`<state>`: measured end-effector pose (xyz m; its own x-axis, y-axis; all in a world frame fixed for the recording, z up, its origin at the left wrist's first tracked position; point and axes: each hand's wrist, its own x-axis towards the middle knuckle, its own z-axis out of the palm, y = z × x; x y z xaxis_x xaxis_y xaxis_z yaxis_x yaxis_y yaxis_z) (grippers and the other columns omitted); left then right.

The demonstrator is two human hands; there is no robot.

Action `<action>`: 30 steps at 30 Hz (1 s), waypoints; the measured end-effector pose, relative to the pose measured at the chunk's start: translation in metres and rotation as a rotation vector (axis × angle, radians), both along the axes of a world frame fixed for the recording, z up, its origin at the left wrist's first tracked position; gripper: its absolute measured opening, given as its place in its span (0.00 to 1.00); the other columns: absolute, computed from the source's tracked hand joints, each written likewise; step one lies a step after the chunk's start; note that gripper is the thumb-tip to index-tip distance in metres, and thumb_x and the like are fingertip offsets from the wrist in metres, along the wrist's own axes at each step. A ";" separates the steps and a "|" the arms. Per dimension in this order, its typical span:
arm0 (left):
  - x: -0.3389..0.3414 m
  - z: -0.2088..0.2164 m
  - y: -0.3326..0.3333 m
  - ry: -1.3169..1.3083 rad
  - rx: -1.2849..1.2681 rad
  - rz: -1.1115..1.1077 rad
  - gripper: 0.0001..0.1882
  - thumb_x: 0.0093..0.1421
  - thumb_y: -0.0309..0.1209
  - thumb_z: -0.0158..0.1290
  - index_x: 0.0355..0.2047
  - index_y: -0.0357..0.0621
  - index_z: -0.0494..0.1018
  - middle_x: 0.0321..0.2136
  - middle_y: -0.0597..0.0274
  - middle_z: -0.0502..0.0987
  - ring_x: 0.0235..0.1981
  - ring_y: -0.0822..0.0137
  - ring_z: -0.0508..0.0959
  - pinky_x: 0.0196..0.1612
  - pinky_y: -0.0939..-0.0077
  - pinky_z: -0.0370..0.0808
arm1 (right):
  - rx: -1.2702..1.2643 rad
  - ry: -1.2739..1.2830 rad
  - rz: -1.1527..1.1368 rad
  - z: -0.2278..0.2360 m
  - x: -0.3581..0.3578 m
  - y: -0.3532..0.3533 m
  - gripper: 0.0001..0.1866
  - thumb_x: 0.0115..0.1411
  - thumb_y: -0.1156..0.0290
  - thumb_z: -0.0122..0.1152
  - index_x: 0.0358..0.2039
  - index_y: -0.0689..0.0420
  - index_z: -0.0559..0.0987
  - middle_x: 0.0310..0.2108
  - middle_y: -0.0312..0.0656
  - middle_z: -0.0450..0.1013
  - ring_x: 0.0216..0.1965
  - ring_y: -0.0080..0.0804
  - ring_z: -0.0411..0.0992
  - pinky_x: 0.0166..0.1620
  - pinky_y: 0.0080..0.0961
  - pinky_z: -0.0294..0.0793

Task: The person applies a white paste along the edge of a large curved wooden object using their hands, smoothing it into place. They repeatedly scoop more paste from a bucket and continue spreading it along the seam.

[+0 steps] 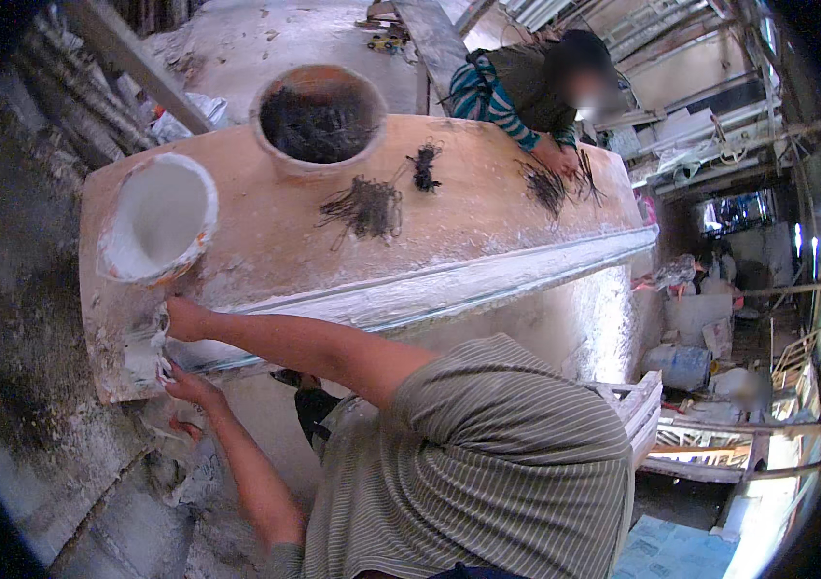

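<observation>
Both my arms reach to the left end of a long wooden table (pixel 236 227). My right hand (pixel 184 319) is closed at the table's front left corner, above my left hand (pixel 191 388), which is closed just off the front edge. Between them runs a white, limp-looking strip (pixel 160 353), gripped by both hands; whether it is wet cloth or plaster-coated fibre I cannot tell. A long white plaster-covered moulding (pixel 430 287) lies along the table's front edge, its left end near my hands. My fingers are partly hidden by the white material.
A white-coated bucket (pixel 125 227) stands behind my hands, and a larger tub (pixel 265 145) with dark contents farther back. Bundles of dark wire (pixel 364 206) and a dark tied bundle (pixel 424 167) lie mid-table. At the far right another person (pixel 526 92) handles more wire (pixel 547 190).
</observation>
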<state>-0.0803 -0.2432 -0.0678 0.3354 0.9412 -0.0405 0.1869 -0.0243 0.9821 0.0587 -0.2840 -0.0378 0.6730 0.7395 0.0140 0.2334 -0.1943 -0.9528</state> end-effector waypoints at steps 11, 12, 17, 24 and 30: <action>0.023 -0.126 -0.224 0.545 0.548 -0.211 0.20 0.64 0.30 0.47 0.55 0.37 0.66 0.51 0.50 0.71 0.49 0.56 0.72 0.54 0.60 0.67 | -0.178 -0.289 -0.256 -0.111 0.054 -0.218 0.24 0.50 0.57 0.65 0.35 0.68 0.79 0.37 0.60 0.75 0.42 0.57 0.73 0.47 0.47 0.70; -0.027 -0.161 -0.192 0.963 0.784 -0.140 0.20 0.64 0.30 0.46 0.55 0.38 0.66 0.51 0.50 0.71 0.49 0.55 0.71 0.54 0.59 0.66 | -0.349 -0.213 0.104 -0.027 0.019 -0.215 0.24 0.49 0.55 0.65 0.36 0.65 0.80 0.39 0.59 0.74 0.45 0.55 0.71 0.48 0.47 0.69; 0.024 0.001 -0.371 -0.102 0.030 -0.008 0.18 0.64 0.32 0.49 0.51 0.33 0.67 0.46 0.49 0.74 0.47 0.58 0.72 0.54 0.67 0.66 | -0.254 -0.103 -0.012 0.015 0.030 -0.367 0.16 0.49 0.61 0.64 0.32 0.62 0.81 0.31 0.55 0.77 0.36 0.52 0.76 0.41 0.43 0.74; 0.028 0.028 -0.520 -0.110 -0.106 -0.067 0.16 0.65 0.32 0.48 0.49 0.33 0.69 0.43 0.49 0.74 0.46 0.60 0.72 0.53 0.67 0.66 | -0.185 -0.014 -0.012 0.036 0.039 -0.520 0.15 0.47 0.62 0.67 0.31 0.61 0.82 0.29 0.53 0.78 0.33 0.52 0.77 0.38 0.42 0.75; 0.035 0.016 -0.641 0.009 0.099 -0.138 0.16 0.66 0.32 0.46 0.48 0.32 0.68 0.44 0.46 0.74 0.46 0.54 0.73 0.53 0.64 0.66 | -0.325 0.025 -0.124 0.004 0.049 -0.652 0.14 0.47 0.66 0.69 0.32 0.63 0.82 0.30 0.46 0.79 0.31 0.34 0.76 0.36 0.32 0.73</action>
<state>-0.0457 -0.8845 -0.0516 0.4618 0.8858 0.0459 0.1842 -0.1464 0.9719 0.1079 -0.9357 -0.0343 0.7550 0.6153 -0.2267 0.1664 -0.5141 -0.8414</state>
